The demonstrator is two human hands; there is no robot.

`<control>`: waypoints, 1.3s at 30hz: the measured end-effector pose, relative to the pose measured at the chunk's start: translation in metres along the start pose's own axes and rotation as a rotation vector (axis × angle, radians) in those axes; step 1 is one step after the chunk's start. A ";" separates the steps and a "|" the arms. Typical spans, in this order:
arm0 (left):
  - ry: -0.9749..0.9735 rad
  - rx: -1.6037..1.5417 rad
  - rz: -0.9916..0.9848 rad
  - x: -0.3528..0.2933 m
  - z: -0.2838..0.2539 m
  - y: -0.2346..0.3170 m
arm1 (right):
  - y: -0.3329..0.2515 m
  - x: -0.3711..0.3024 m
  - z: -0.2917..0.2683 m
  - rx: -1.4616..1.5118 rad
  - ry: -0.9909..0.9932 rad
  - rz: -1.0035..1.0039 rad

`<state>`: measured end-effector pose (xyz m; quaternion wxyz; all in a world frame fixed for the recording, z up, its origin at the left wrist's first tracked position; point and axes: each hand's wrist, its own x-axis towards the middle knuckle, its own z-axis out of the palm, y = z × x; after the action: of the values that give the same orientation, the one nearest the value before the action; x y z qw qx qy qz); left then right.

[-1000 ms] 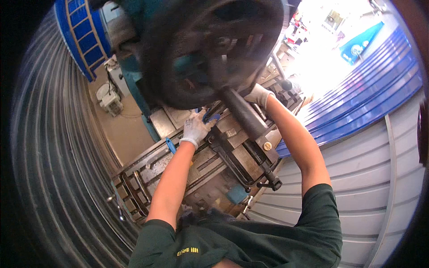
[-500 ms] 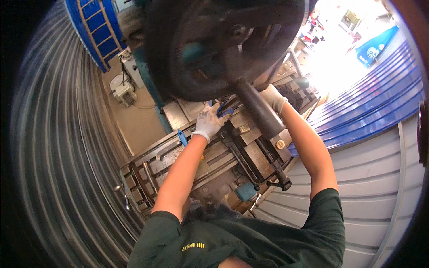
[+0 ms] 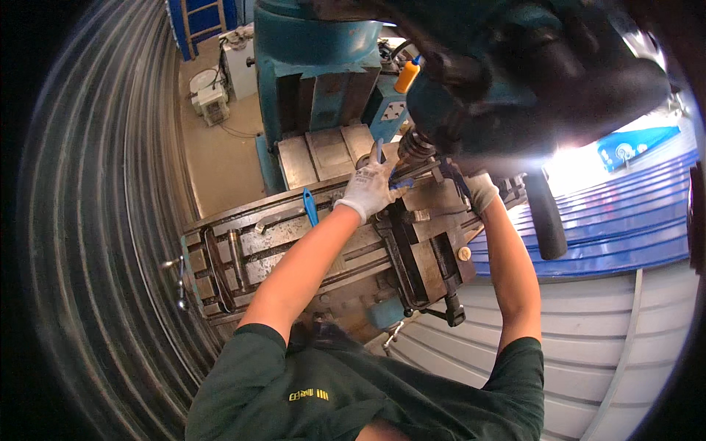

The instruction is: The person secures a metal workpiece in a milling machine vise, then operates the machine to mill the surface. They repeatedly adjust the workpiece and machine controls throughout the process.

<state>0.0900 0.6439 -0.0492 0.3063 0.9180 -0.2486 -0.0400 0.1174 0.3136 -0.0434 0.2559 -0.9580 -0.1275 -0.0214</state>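
Note:
My left hand (image 3: 368, 189), in a white glove with blue toward the fingers, reaches over the machine table just left of the spindle (image 3: 417, 147). Its fingers look spread, and nothing held shows in them. My right hand (image 3: 482, 192), gloved as well, is at the far right end of the vise (image 3: 443, 275). Dark machine parts hide most of its fingers, so I cannot tell what it touches. A small metal block (image 3: 419, 215) lies on the vise between my arms. Behind my left wrist lies a blue-handled tool (image 3: 309, 206).
The dark milling head (image 3: 515, 95) hangs overhead, with a thick black handle (image 3: 546, 217) at right. The slotted machine table (image 3: 276, 253) runs leftward to a crank (image 3: 182, 283). A yellow bottle (image 3: 407, 76) stands behind. Corrugated wall panels (image 3: 88, 220) flank the machine.
The view has shifted, and the dark round machine part overhead now sits farther right, exposing the column and spindle. Both gloved hands remain near the vise.

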 end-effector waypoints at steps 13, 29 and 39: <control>0.119 0.045 0.005 -0.011 0.002 -0.010 | -0.025 -0.003 0.012 0.888 -0.043 0.559; 0.100 -0.196 0.034 -0.005 -0.002 -0.005 | -0.046 -0.014 -0.007 0.567 -0.099 0.352; 0.135 -0.108 0.092 0.007 0.031 -0.024 | -0.195 -0.072 -0.063 0.073 0.408 0.401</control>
<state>0.0992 0.6407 -0.0875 0.3730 0.8884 -0.2667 0.0227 -0.0006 0.4287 0.0982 0.3098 -0.9302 0.1177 -0.1579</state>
